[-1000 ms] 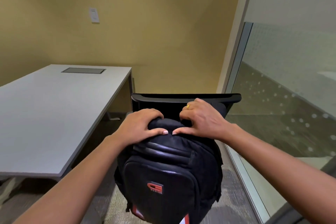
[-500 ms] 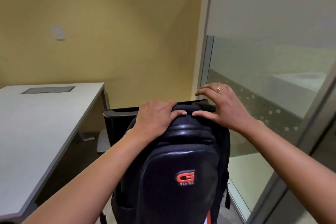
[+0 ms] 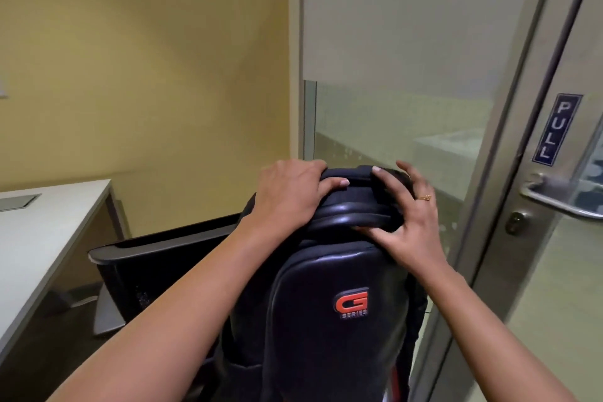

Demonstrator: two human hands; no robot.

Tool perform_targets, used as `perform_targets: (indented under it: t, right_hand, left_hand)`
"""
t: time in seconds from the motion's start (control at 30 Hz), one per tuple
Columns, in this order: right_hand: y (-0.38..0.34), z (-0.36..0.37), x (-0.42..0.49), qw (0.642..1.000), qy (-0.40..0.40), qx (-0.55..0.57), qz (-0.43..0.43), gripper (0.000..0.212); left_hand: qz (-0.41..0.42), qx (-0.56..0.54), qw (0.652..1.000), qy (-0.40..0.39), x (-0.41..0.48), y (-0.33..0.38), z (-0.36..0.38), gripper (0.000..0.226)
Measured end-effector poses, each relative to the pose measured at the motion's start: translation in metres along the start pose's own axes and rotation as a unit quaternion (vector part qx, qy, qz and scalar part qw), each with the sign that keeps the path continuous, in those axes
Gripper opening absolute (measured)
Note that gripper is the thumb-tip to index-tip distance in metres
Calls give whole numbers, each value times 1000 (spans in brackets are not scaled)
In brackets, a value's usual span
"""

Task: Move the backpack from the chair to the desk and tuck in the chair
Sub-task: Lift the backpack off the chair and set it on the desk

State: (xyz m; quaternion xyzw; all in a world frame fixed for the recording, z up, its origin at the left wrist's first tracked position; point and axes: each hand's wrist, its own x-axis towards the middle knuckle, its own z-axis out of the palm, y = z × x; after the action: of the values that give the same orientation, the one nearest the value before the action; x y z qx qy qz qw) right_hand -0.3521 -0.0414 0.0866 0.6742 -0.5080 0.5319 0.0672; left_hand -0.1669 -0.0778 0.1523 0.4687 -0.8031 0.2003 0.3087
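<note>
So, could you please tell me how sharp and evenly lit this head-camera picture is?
Head view: the backpack and its red logo are sharp; the right hand has slightly smeared fingers; the door handle is blurred; the wide lens bends the door frame; soft glare shows on the backpack's top and the glass wall.

Black backpack front pocket with a red "G" logo and small "SERIES" lettering beneath it, blue vertical sign reading "PULL" on the glass door above its handle
</note>
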Motion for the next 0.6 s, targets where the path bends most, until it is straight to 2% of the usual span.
perform_targets:
  t: [0.33, 0.4, 0.5, 0.6]
  right_hand:
    - [42, -9, 43, 987, 58, -141, 53, 68]
    - [55, -10, 60, 986, 67, -145, 56, 69]
    - [77, -9, 82, 988, 66, -135, 45, 67]
    - [99, -4, 98, 991, 50, -124, 25, 68]
  left_hand:
    - [27, -44, 999, -14, 68, 32, 36, 52]
    - [10, -45, 999, 4, 82, 38, 41, 54]
    - [12, -131, 990, 50, 81, 47, 55, 64]
    - [47, -55, 997, 10, 72, 53, 78, 79]
